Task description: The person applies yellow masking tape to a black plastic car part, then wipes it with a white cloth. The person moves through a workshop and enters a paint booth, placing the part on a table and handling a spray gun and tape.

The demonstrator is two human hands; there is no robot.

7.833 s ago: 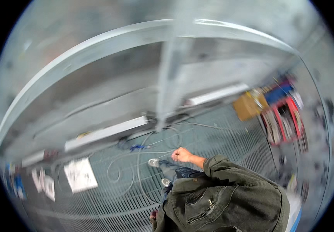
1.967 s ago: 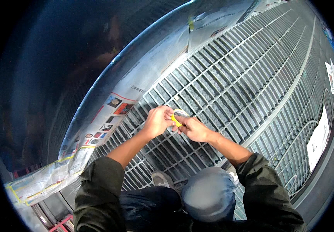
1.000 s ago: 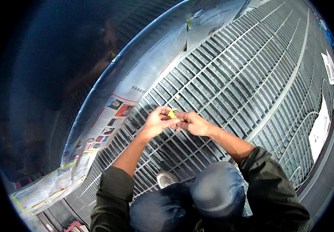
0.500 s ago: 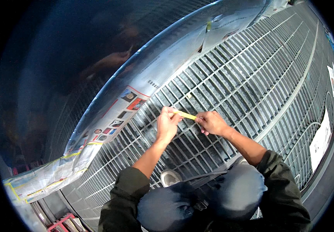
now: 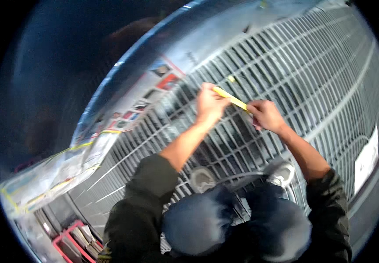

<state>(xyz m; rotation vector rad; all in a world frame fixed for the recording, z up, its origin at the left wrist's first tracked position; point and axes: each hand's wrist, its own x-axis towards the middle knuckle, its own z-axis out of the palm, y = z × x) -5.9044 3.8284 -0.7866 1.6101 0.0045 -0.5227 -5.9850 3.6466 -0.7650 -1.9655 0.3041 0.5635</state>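
A short strip of yellow tape (image 5: pixel 232 98) is stretched between my two hands above the floor grating. My left hand (image 5: pixel 210 105) pinches its upper left end. The lower right end is gripped in the curled fingers of my right hand (image 5: pixel 266 115). Left of my hands, a dark blue glossy curved panel (image 5: pixel 66 57) rises, like a vehicle body. Printed newspaper sheets (image 5: pixel 143 98) cover its lower border. Yellow tape lines run along the paper at the lower left. Neither hand touches the panel or the paper.
Metal floor grating (image 5: pixel 294 65) spreads under me, with my shoes (image 5: pixel 281 174) resting on it. A red-pink crate (image 5: pixel 58 240) of folded papers stands at the lower left. White sheets (image 5: pixel 366 160) lie along the right edge. A small yellowish scrap (image 5: pixel 231 79) is on the grating.
Both hands, with the tape strip between them, appear higher and further right in view. The strip slants more steeply. The whole view has shifted and blurred with head motion.
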